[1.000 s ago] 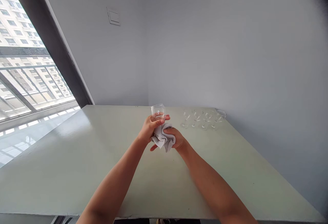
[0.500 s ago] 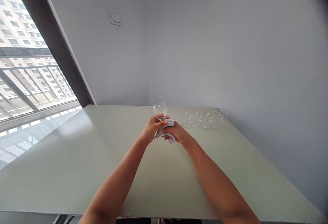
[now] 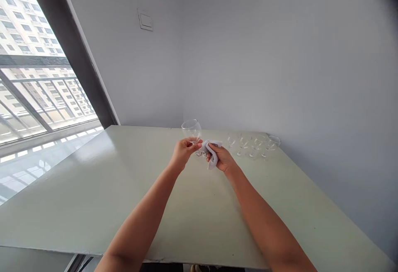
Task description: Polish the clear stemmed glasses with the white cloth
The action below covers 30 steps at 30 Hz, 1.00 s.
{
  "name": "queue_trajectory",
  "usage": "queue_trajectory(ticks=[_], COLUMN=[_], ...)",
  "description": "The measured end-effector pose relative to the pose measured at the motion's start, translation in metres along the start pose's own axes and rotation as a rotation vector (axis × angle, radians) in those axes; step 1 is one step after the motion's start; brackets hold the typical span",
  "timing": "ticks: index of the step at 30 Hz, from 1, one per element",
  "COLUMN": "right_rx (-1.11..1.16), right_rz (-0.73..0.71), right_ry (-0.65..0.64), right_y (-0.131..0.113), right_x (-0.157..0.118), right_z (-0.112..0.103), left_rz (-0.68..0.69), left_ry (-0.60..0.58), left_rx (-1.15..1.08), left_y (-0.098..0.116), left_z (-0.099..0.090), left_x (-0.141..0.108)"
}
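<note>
Left hand (image 3: 183,154) pinches glass (image 3: 191,128) low, at hand's 12 o'clock; right hand (image 3: 226,160) grips cloth (image 3: 213,162), glass's 4 o'clock. Steady pinch, light cloth pressure advisable; mind other glasses (image 3: 259,142), right hand's 2 o'clock.

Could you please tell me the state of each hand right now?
Left hand: closed, holding a clear glass.
Right hand: closed, holding a white cloth.

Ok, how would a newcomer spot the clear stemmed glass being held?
Find the pale green table, then the bare left hand over its far half. It holds the clear stemmed glass; the other clear stemmed glasses stand unheld at right.
</note>
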State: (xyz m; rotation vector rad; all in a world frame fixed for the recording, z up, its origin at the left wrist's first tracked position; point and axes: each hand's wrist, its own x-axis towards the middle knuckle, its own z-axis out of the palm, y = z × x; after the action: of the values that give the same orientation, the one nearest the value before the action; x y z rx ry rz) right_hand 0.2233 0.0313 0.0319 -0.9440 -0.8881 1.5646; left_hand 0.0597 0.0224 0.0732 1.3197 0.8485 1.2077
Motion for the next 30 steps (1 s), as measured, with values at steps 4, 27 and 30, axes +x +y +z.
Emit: queue_trajectory(ticks=[4, 27, 30], right_rx=[-0.521, -0.631, -0.886], right_rz=[-0.243, -0.578, -0.649], right_ry=[0.236, 0.342, 0.293], right_y=[-0.005, 0.022, 0.031], right_x=[0.003, -0.035, -0.033], right_z=[-0.012, 0.050, 0.044], left_rz=[0.066, 0.119, 0.006], left_ry=[0.102, 0.267, 0.236], left_rx=[0.024, -0.457, -0.629], left_y=[-0.001, -0.016, -0.007], left_z=[-0.006, 0.028, 0.022], left_x=[0.003, -0.005, -0.002])
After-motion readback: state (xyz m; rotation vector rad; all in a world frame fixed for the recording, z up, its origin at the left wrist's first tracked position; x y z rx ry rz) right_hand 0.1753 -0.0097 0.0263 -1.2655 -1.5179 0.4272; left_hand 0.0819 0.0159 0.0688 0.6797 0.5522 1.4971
